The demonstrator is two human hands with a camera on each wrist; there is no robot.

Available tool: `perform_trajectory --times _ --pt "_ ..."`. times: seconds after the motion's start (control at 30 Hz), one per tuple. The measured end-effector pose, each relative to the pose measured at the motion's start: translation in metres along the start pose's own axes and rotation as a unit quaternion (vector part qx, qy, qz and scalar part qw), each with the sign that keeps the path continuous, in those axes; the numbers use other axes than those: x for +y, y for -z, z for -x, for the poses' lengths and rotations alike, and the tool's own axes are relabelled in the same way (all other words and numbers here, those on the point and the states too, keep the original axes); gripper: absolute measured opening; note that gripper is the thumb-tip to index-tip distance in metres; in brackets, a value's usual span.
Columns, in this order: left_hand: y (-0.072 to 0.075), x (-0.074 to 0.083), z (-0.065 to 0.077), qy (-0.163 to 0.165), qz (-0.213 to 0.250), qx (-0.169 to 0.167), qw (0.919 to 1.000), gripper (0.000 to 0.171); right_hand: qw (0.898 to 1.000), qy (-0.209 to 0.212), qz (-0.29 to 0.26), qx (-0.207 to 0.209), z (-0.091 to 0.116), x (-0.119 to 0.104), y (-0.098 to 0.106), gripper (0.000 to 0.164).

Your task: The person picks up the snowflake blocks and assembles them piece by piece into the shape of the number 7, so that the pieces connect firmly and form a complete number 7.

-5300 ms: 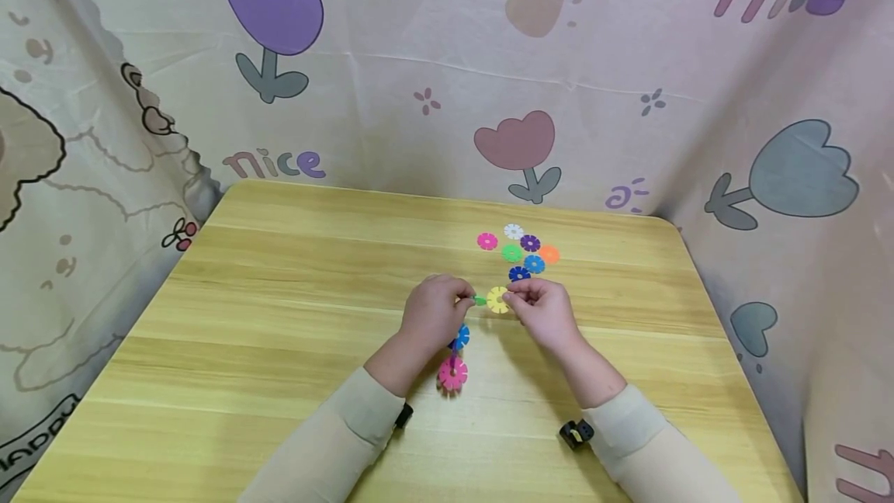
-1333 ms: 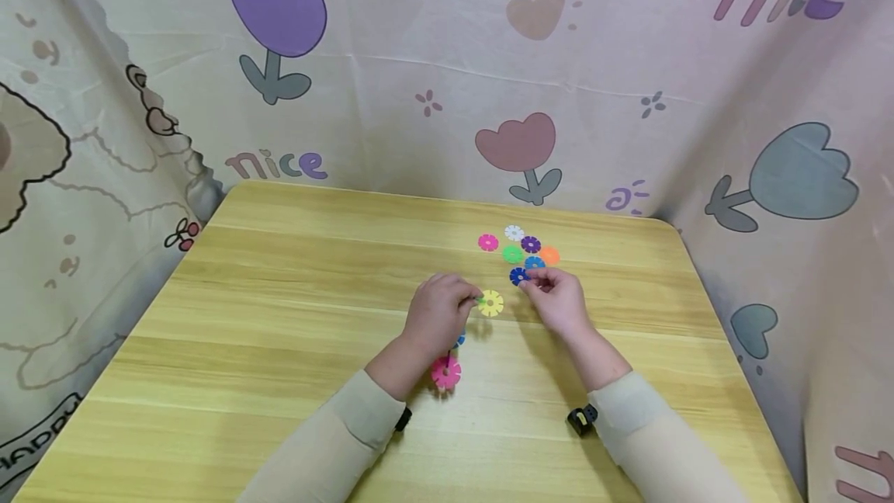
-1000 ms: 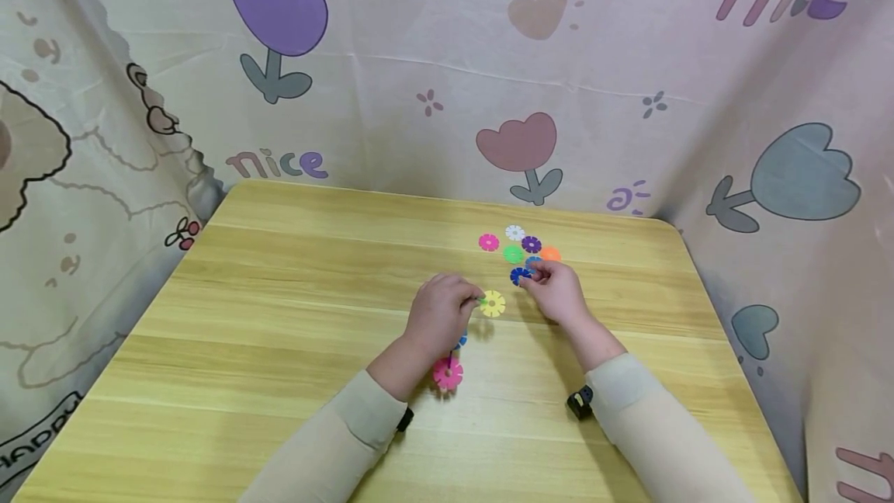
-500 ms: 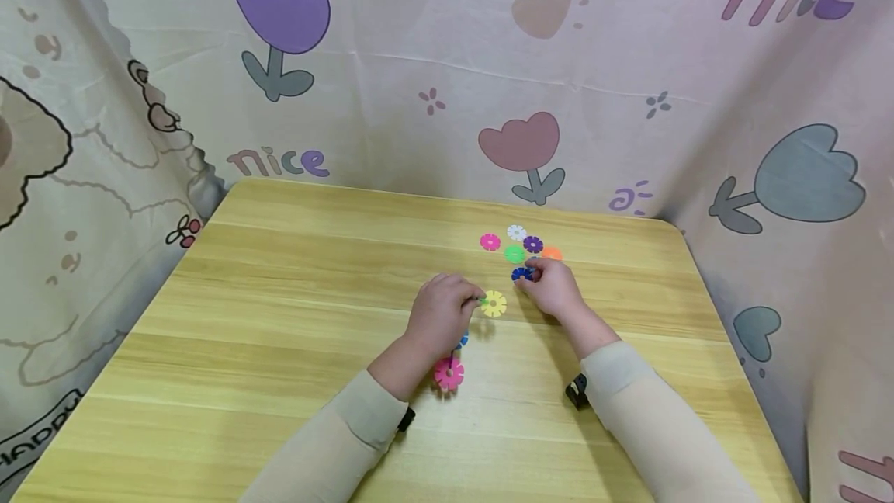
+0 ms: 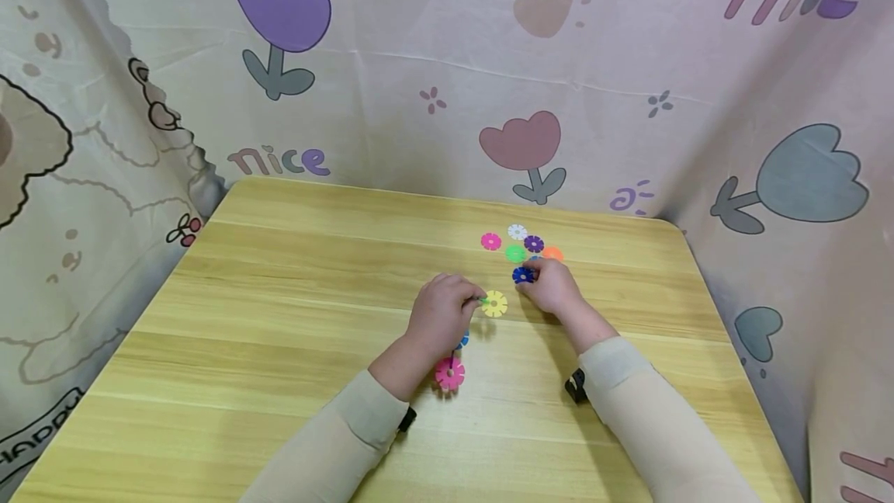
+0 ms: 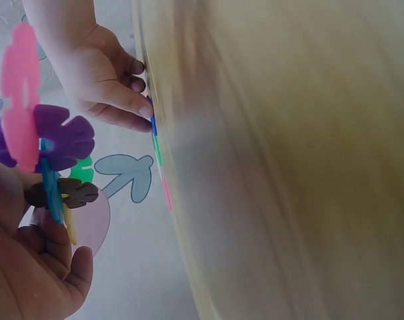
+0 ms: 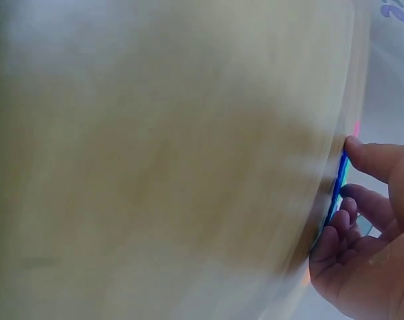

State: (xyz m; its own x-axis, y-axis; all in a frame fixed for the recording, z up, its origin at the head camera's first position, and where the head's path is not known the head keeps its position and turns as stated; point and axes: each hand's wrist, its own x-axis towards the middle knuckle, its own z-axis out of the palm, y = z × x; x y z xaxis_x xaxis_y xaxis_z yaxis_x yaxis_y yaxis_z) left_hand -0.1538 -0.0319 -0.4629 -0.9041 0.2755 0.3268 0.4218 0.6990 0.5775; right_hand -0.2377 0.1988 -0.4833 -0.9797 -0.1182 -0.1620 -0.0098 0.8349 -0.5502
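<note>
yellow disc (image 5: 497,310) seems linked; right hand (image 5: 555,286) has reached navy disc (image 5: 521,275) beyond it, grip unclear; left hand (image 5: 440,314) pinches green disc (image 5: 484,301).

Wood-grain table (image 5: 244,278), pale curtain (image 5: 391,22) behind, purple tulip print (image 5: 293,6), "nice" lettering (image 5: 317,162)

left arm (image 5: 335,437): beige-sleeved, coming in from the lower left, angled inward
left wrist (image 5: 400,367): bare skin
left hand (image 5: 441,315): back up, pinching with thumb and forefinger, tips aimed rightward
right arm (image 5: 663,418): also beige-sleeved, slanting in from lower right
right wrist (image 5: 589,327): bare too
right hand (image 5: 554,289): reaching slightly farther out, thumb and forefinger gripping, other fingers curled palmward
</note>
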Motion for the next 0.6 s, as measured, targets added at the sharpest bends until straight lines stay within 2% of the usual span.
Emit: perform_trajectory --times 0.4,0.6 --pt "-0.0011 -0.0007 -0.0001 -0.003 -0.001 -0.005 1.0 0.008 1.0 0.0 -0.009 0.0 -0.0065 0.0013 0.0026 0.049" --pt "-0.0009 -0.0003 -0.0002 -0.005 0.001 -0.006 1.0 0.008 1.0 -0.017 -0.022 0.005 -0.0083 0.0029 0.0028 0.05"
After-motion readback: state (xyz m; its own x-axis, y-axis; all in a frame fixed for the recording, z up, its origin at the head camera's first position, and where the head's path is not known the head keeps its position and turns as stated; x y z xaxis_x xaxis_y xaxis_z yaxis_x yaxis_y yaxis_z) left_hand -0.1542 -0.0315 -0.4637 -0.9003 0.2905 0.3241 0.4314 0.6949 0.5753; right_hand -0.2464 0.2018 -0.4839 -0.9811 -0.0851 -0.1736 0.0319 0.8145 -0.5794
